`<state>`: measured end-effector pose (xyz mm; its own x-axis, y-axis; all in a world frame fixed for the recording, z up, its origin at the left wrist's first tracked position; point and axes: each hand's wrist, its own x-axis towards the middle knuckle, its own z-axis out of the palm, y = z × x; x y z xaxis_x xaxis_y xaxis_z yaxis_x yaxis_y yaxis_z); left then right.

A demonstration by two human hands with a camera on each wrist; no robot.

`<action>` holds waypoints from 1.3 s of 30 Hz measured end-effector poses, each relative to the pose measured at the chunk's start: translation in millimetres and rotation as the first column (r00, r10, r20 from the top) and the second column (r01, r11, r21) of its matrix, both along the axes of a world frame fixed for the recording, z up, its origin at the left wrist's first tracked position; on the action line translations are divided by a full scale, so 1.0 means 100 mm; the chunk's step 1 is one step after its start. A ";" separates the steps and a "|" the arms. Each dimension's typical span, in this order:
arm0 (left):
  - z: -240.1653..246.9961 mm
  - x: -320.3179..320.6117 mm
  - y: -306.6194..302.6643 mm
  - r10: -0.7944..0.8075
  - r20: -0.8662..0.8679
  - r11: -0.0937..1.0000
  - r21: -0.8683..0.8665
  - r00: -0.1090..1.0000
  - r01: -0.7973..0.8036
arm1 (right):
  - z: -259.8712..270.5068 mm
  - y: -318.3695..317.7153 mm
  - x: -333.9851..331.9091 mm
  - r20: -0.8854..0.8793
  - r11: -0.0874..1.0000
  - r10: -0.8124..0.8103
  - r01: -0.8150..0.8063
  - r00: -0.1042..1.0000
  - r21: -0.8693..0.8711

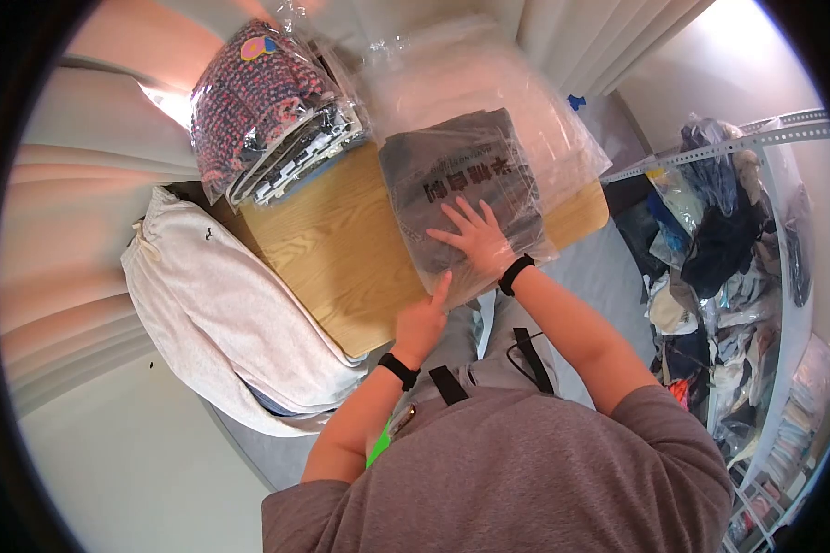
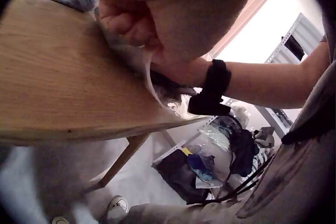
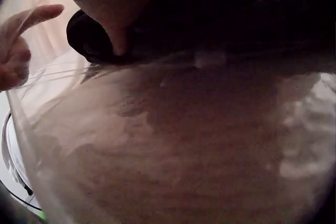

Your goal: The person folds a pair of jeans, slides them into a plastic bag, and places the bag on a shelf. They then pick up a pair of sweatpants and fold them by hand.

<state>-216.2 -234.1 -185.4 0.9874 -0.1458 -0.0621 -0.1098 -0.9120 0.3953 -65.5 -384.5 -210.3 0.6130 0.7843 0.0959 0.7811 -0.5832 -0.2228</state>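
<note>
A dark grey folded garment with black printed characters lies inside a clear plastic bag on the wooden table. My right hand rests on it with fingers spread. At the bag's near edge is my left hand, index finger extended and the other fingers curled at the film. In the left wrist view, the bag's pale edge comes out from under those curled fingers. The right wrist view shows film stretched near the left hand, with the dark garment under the right hand.
Clear plastic bags lie at the table's far side. Bagged knitwear sits at the far left corner. A light sweatshirt drapes beside the wooden table. On the right stands a metal rack with bagged clothes.
</note>
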 end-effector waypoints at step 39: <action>-0.40 0.81 0.58 0.115 -0.744 0.123 -0.647 0.658 -0.753 | -0.18 -1.17 0.44 -0.894 0.531 -0.384 0.848 0.231 -0.009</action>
